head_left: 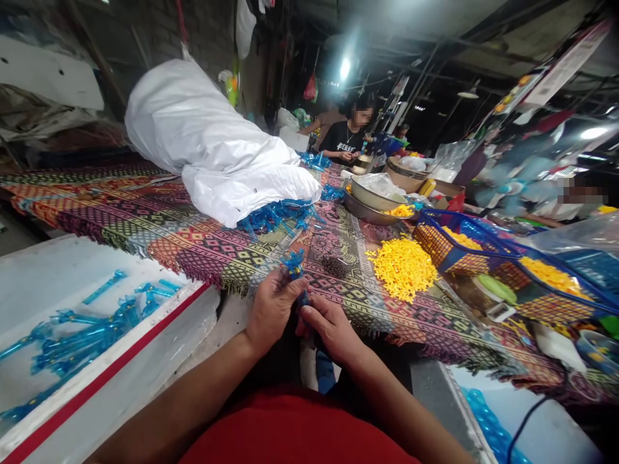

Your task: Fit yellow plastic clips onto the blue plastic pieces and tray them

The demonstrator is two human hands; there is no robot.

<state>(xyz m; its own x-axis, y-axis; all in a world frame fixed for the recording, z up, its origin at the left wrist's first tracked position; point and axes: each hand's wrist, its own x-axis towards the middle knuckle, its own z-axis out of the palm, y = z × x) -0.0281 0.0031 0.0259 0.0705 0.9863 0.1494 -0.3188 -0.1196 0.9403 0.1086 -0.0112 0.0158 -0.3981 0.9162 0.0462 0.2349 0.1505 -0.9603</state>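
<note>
A translucent blue plastic piece [293,260] with a jagged head stands upright over the table's near edge. My left hand [269,308] is closed around it just below the head. Lower down, my right hand [334,327] pinches the same piece, with thumb and fingers together; its lower end is mostly hidden by the hands. Just past my fingers lies a small heap of tiny dark bits [334,265], too small to name. To its right is a larger pile of small yellow plastic parts [405,267]. More blue pieces [278,218] spill from the mouth of a white sack [213,129].
A patterned cloth [207,248] covers the table. Blue baskets [447,248] of yellow parts and stacked metal bowls [367,206] stand at right. At left, a white foam box [159,361] holds long blue pieces. A person [345,138] sits across the table.
</note>
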